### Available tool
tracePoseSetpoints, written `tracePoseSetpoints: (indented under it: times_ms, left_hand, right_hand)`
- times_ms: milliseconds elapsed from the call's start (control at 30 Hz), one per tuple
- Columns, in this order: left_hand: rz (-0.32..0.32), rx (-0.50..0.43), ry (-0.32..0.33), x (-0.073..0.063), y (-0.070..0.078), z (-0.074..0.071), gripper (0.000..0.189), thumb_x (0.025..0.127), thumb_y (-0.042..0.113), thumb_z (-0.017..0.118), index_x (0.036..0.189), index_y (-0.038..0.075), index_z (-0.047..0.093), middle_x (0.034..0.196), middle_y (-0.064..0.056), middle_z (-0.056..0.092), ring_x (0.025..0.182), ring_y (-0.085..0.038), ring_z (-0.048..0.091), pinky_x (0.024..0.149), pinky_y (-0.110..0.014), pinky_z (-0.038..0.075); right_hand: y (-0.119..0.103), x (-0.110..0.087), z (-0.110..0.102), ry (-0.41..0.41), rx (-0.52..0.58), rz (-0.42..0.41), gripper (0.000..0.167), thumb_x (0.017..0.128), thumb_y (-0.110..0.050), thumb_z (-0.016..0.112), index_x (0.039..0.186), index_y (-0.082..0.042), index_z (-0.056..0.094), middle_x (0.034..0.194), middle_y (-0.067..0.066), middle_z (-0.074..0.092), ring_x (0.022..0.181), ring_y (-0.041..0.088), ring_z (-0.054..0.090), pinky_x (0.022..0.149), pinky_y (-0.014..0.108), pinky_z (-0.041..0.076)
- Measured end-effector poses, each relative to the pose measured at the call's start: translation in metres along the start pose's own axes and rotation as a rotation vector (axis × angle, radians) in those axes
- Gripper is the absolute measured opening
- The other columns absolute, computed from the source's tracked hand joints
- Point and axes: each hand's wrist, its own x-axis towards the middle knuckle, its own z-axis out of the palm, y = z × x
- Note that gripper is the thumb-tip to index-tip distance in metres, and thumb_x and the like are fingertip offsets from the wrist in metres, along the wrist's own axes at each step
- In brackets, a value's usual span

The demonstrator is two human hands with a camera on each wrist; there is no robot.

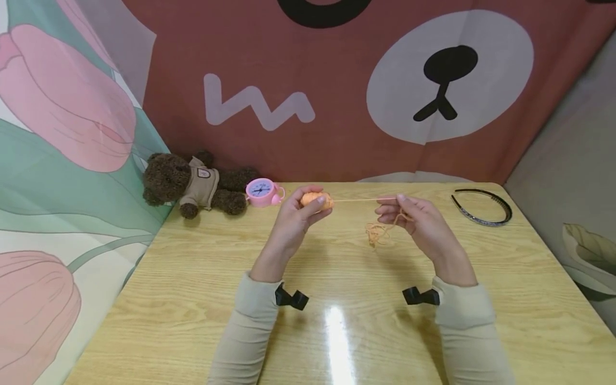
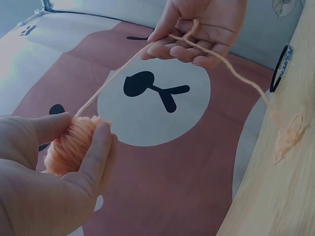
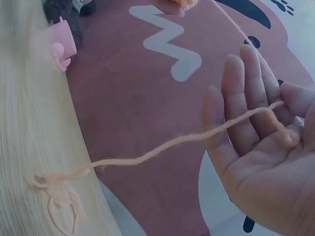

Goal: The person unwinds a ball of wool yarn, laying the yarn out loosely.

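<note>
My left hand [image 1: 293, 219] grips a small ball of orange yarn [image 2: 74, 145] between thumb and fingers, above the table. From the ball a strand of yarn [image 1: 358, 200] runs straight across to my right hand [image 1: 425, 224]. Thumb and index finger of the right hand pinch that strand, while its other fingers lie extended, as the right wrist view shows. Past the pinch, the yarn crosses the right palm and trails down to a loose tangle of yarn [image 3: 61, 191] by the tabletop.
A brown teddy bear [image 1: 199, 184] in a beige top lies at the table's back left, beside a pink alarm clock [image 1: 262, 192]. A dark headband [image 1: 486, 220] lies at the back right. Behind the wooden table [image 1: 168, 299] hangs a bear-print cloth [image 1: 337, 64].
</note>
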Motion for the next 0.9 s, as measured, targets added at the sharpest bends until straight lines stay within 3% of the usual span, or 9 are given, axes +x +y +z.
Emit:
tracePoseSetpoints:
  times_ms: [167,400,567,900]
  left_hand:
    - [0.043,0.012,0.036,0.001,0.0,0.0,0.036,0.101,0.001,0.058,0.134,-0.008,0.047,0.122,-0.009,0.055,0.104,-0.015,0.064,0.092,-0.027,0.06]
    - [0.118,-0.048,0.116,0.002,0.001,-0.005,0.024,0.105,0.01,0.054,0.129,0.004,0.052,0.115,-0.009,0.058,0.094,-0.016,0.071,0.086,-0.029,0.062]
    - [0.113,-0.021,0.113,0.001,0.004,-0.009,0.026,0.106,0.021,0.055,0.128,0.008,0.056,0.11,-0.009,0.065,0.089,-0.016,0.075,0.085,-0.031,0.062]
    - [0.13,-0.014,0.13,0.0,0.006,-0.012,0.027,0.102,0.007,0.059,0.129,0.007,0.057,0.111,-0.004,0.065,0.086,-0.01,0.069,0.076,-0.024,0.062]
  right_hand:
    - [-0.001,-0.001,-0.001,0.025,-0.039,0.025,0.046,0.11,-0.034,0.044,0.124,0.003,0.067,0.102,-0.005,0.076,0.097,0.01,0.069,0.088,0.025,0.054]
    - [-0.003,-0.005,-0.007,0.076,-0.02,0.017,0.042,0.108,-0.036,0.046,0.121,-0.004,0.07,0.103,-0.005,0.076,0.096,0.011,0.07,0.089,0.024,0.054]
    - [-0.006,-0.007,-0.013,0.158,0.087,-0.023,0.039,0.108,-0.034,0.048,0.12,-0.003,0.07,0.101,-0.001,0.077,0.09,0.013,0.073,0.087,0.024,0.057]
    - [-0.011,-0.011,-0.022,0.407,0.368,-0.107,0.04,0.102,-0.035,0.057,0.121,0.0,0.068,0.087,0.004,0.078,0.077,0.02,0.072,0.082,0.028,0.06]
